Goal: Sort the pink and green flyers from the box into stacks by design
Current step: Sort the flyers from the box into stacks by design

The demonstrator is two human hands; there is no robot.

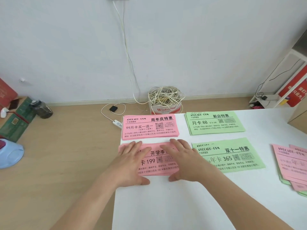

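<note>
On the white table (182, 205) lie four sorted stacks. The near pink stack (157, 161), printed "199", lies under both my hands. My left hand (131, 163) rests flat on its left part with straight fingers. My right hand (184, 161) rests flat on its right part. Behind it is a second pink stack (150, 127) marked "99". A green stack (214, 122) marked "88" is at the back right, and a green stack (230, 156) marked "365" lies in front of it. A mixed pink and green pile (292, 165) sits at the right edge.
Beyond the table stands a bucket of tangled cable (165, 101), with a power strip (117, 124) and a black adapter (113, 108) on the wooden floor. A dark bottle (41, 109) and boxes are at the left. A white shelf (282, 80) stands at the right.
</note>
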